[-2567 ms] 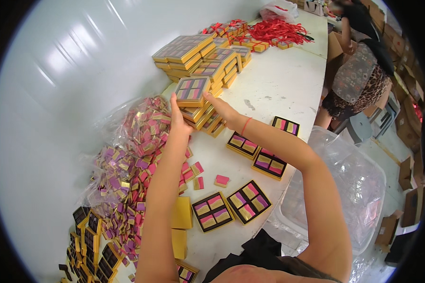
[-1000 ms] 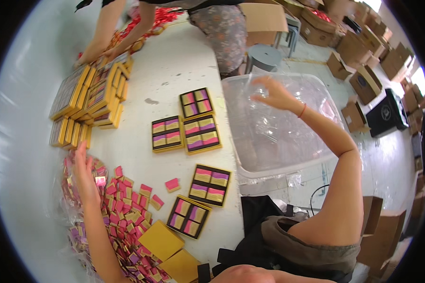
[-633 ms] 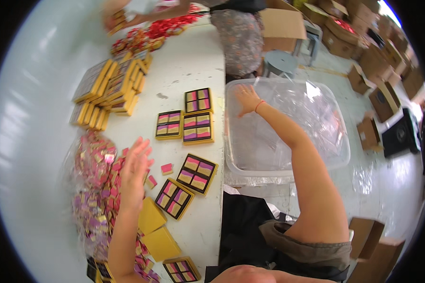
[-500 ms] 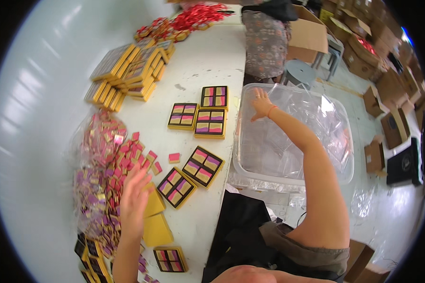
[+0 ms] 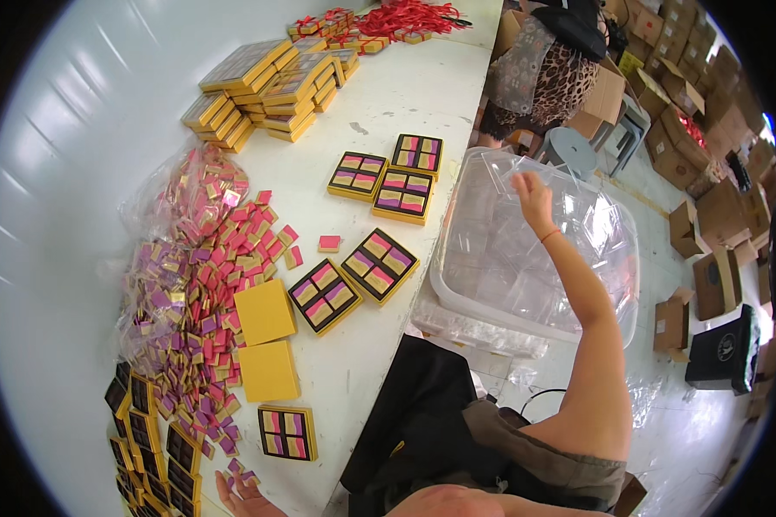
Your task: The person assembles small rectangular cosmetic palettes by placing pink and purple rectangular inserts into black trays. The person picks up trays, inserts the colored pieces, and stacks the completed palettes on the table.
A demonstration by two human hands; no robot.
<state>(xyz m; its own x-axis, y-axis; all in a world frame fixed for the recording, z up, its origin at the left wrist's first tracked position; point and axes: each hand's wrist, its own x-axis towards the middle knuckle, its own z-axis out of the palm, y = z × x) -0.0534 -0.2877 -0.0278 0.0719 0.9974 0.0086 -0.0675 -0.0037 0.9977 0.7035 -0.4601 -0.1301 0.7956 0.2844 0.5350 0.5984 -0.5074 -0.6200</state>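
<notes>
My right hand (image 5: 533, 200) is over a clear plastic bin (image 5: 457, 297) at the right of the table, its fingers closed on the edge of a clear plastic cover (image 5: 497, 169). More see-through covers (image 5: 526, 258) lie in the bin. At the lower edge my left hand (image 5: 246, 498) is open with fingers spread, beside small purple-and-gold wrapped pieces (image 5: 240, 470). Nearest to it on the table is a yellow box (image 5: 286, 432) filled with pink, purple and gold pieces. Two similar filled boxes, one (image 5: 379, 265) touching the other (image 5: 325, 295), sit mid-table. Three more filled boxes (image 5: 403, 193) stand farther away.
Two yellow lids (image 5: 265, 312) lie beside a heap of pink and purple pieces (image 5: 224, 271) and plastic bags (image 5: 203, 185). Stacked covered boxes (image 5: 276, 82), red ribbons (image 5: 414, 17) and dark-lined boxes (image 5: 151, 448) line the table. Another person (image 5: 543, 69) stands beyond the bin, near a stool (image 5: 569, 148).
My left hand has drawn back from above the heap to the lower edge. My right hand's spread fingers have closed within the bin area. The view has shifted.
</notes>
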